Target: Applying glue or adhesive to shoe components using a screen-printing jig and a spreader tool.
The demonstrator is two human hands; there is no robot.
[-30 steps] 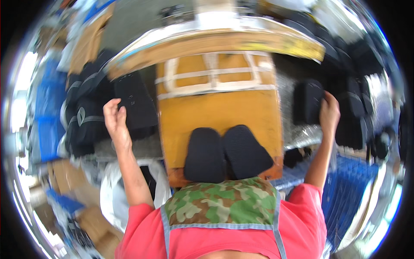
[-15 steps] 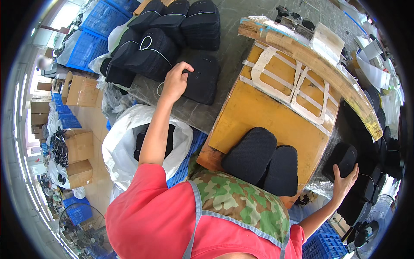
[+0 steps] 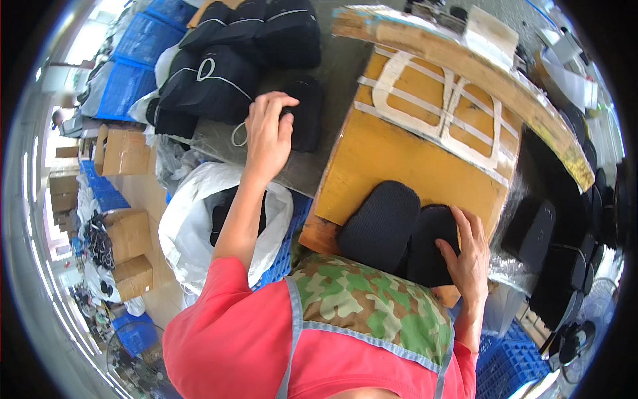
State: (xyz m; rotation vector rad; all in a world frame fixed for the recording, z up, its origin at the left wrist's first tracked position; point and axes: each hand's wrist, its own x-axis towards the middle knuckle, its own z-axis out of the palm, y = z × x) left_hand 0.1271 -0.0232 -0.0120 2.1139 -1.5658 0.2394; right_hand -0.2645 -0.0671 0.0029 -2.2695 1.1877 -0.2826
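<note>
Two black rounded fabric pads lie on the near part of a yellow board (image 3: pixel 345 174). The larger left pad (image 3: pixel 380 223) leans against the right pad (image 3: pixel 426 249). My right hand (image 3: pixel 469 258) is at the right pad's right edge, thumb and fingers apart, apparently touching it. On the dark table to the left, my left hand (image 3: pixel 271 136) has bent fingers, a gap showing between thumb and forefinger. It is beside a stack of black pads (image 3: pixel 307 116); whether it touches the stack is hard to tell.
Tied black pad bundles (image 3: pixel 222 86) fill the table's back left. A white-lined bag (image 3: pixel 174 229) stands below my left forearm. White frame-shaped outlines (image 3: pixel 444 123) are taped on the board, behind a curved wooden bar (image 3: pixel 458 60). More black pads (image 3: pixel 530 229) are at the right.
My right hand has left the black pad at the far right and come over to the right pad on the board. My left hand stays near the table stack. The view has shifted slightly.
</note>
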